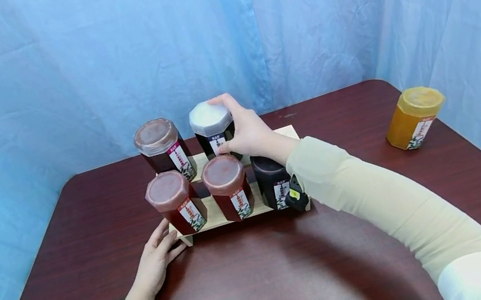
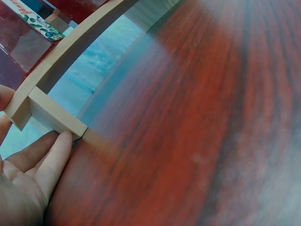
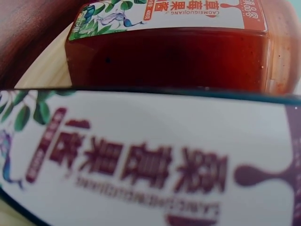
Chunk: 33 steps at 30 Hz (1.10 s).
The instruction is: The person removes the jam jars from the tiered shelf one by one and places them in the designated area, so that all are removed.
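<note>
A two-tier wooden rack (image 1: 214, 214) holds several faceted jam jars. On its upper tier, my right hand (image 1: 251, 132) grips a dark jar with a white lid (image 1: 210, 117), fingers over the lid and thumb at the label. My left hand (image 1: 156, 264) holds the rack's left front corner; the left wrist view has fingertips (image 2: 63, 141) against the rack leg (image 2: 56, 113). Left of the white-lidded jar stands a dark jar with a magenta-topped label (image 1: 156, 138). Two red jars, left (image 1: 170, 192) and middle (image 1: 226, 179), share the lower tier with a black-looking jar (image 1: 268, 182).
A yellow jar (image 1: 415, 116) stands alone near the table's right edge. The reddish-brown table (image 1: 264, 285) is bordered by blue curtains (image 1: 132, 56). Close to the right wrist camera are a purple-lettered label (image 3: 141, 160) and a red jar (image 3: 164, 61).
</note>
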{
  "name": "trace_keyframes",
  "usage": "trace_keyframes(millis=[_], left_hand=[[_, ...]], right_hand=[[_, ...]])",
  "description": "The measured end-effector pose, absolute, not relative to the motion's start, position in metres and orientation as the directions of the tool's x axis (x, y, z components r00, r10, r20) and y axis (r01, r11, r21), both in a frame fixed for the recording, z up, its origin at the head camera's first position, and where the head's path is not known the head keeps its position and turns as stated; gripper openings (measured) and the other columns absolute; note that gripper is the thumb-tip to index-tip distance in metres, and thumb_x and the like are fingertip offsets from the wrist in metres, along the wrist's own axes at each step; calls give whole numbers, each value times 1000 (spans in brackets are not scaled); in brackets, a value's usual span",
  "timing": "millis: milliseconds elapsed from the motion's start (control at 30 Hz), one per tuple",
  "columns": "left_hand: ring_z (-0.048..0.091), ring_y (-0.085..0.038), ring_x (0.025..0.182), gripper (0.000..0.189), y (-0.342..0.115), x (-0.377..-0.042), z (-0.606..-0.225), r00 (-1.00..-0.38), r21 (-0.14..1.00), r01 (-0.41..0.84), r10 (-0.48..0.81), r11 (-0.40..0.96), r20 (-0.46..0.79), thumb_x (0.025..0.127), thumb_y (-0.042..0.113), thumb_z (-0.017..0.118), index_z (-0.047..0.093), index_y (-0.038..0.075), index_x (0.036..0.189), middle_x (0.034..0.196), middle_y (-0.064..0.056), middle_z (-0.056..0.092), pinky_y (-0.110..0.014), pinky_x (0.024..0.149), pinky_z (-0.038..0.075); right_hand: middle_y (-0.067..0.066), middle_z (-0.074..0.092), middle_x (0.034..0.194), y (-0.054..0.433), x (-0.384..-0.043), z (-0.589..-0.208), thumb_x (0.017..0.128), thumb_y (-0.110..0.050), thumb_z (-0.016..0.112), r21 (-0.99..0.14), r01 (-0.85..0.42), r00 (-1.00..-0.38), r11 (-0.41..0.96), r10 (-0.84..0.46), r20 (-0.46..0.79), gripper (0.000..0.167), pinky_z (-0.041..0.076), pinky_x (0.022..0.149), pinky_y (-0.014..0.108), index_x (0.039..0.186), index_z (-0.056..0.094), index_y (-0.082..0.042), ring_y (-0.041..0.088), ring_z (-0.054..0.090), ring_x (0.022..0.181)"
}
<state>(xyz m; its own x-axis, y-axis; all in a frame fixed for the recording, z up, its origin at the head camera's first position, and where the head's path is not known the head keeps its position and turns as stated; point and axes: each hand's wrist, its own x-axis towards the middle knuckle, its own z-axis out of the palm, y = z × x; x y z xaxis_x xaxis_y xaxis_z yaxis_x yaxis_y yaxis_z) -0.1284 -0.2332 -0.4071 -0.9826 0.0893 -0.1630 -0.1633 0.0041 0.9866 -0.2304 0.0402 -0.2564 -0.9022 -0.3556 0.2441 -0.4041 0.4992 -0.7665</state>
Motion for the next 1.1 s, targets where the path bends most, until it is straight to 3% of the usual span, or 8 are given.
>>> trace_keyframes(millis=[267, 467, 700, 1100], left_hand=[[57, 2, 95, 56, -233, -126, -407, -985, 990, -144, 94, 4, -143, 100, 11, 40, 16, 2, 150, 142, -24, 30, -20, 83, 51], [59, 0, 94, 54, -232, -124, -408, -987, 990, -142, 71, 2, -141, 99, 9, 41, 20, 1, 149, 130, -13, 41, -21, 82, 52], [58, 2, 95, 56, -233, -122, -406, -986, 989, -147, 78, -1, -147, 100, 11, 41, 18, 2, 150, 136, -19, 34, -20, 82, 51], [59, 0, 95, 55, -233, -121, -406, -988, 990, -140, 72, -4, -140, 99, 10, 42, 20, 1, 149, 129, -11, 42, -21, 82, 52]], right_hand=[[14, 47, 138, 40, -228, -256, 72, -9, 80, -767, -391, -912, 508, -328, 248, 86, 45, 92, 41, 142, 30, -20, 28, 51, 119], [12, 46, 138, 41, -226, -256, 72, -8, 81, -776, -396, -910, 490, -320, 262, 86, 45, 93, 41, 141, 31, -20, 28, 49, 122], [10, 46, 139, 42, -223, -254, 71, -9, 82, -791, -389, -916, 473, -295, 273, 87, 43, 97, 41, 141, 32, -21, 27, 47, 125], [9, 46, 139, 46, -221, -251, 70, -9, 83, -815, -378, -924, 440, -233, 303, 86, 38, 103, 41, 140, 33, -20, 25, 44, 127]])
